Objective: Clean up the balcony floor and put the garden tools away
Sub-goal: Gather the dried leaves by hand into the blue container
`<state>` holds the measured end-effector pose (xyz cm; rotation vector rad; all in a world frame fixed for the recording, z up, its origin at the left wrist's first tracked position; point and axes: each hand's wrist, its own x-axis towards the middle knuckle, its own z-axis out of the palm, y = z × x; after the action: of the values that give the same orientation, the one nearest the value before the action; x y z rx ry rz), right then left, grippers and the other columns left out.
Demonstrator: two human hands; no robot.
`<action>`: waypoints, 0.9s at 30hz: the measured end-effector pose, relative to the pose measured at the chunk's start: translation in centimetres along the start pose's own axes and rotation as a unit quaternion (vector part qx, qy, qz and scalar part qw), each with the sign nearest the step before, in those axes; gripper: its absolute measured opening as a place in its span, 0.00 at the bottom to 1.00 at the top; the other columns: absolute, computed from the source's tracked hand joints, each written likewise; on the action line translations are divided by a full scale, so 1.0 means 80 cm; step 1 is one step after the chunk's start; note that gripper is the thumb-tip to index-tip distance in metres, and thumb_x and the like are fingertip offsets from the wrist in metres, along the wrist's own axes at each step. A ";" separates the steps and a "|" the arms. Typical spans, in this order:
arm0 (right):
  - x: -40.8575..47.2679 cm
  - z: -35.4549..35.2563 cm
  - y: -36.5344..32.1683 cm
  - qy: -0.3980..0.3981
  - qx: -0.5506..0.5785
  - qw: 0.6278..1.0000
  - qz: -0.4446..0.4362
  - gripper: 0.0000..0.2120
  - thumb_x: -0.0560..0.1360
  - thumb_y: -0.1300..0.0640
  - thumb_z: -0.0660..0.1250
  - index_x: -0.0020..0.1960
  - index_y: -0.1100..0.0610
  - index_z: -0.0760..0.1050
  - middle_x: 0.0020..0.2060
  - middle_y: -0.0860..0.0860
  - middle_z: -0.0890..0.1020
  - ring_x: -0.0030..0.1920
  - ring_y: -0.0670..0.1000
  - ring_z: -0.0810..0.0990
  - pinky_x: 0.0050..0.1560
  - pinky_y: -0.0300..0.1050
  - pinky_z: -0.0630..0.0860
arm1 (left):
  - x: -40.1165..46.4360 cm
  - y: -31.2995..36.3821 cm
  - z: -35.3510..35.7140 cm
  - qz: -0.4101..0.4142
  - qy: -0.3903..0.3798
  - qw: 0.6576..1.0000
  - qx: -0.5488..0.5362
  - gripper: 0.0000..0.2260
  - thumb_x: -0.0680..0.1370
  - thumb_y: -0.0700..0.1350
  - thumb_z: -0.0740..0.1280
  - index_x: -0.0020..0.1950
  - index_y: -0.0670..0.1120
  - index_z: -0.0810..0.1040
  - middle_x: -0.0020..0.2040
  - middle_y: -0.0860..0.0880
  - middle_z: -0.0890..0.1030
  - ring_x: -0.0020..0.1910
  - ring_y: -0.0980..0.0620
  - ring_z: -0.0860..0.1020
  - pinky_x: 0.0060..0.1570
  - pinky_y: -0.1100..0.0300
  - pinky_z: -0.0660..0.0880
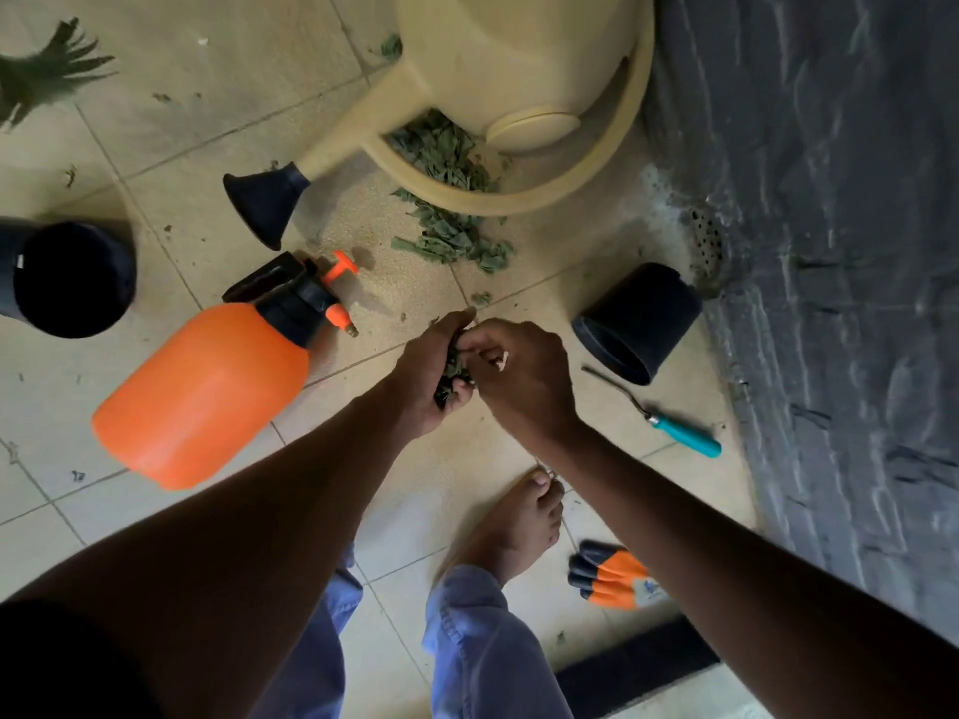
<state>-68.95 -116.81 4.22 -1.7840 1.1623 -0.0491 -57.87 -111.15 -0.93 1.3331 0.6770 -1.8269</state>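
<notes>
My left hand (428, 368) is cupped round a clump of dry green leaves (452, 371) just above the tiled floor. My right hand (524, 378) meets it from the right, fingers curled and pinching at the same clump. More dry leaves (449, 236) lie in a heap on the tiles beyond my hands, some under the handle of a cream watering can (498, 70) lying on its side. An orange pressure sprayer (207, 391) lies to the left. A small hand fork with a teal handle (685, 433) lies to the right.
Two black plastic pots lie tipped over, one at the far left (67, 277), one at the right (641, 321) near a floor drain (708, 241). Orange and black gloves (612, 573) lie beside my bare foot (511, 526). A dark wall (840, 251) runs along the right.
</notes>
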 end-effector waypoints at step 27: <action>0.122 0.091 0.041 -0.033 -0.405 0.901 -0.149 0.13 0.78 0.64 0.65 0.62 0.57 0.73 0.61 0.60 0.72 0.59 0.62 0.74 0.41 0.53 0.78 | -0.011 0.013 -0.084 -0.007 0.045 0.998 -0.044 0.13 0.78 0.48 0.73 0.37 0.48 0.73 0.34 0.50 0.74 0.27 0.56 0.72 0.17 0.69 0.61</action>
<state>-62.27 -119.02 -6.27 -2.6647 0.8976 0.3653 -53.21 -106.28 -2.19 1.3626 0.8069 -1.7365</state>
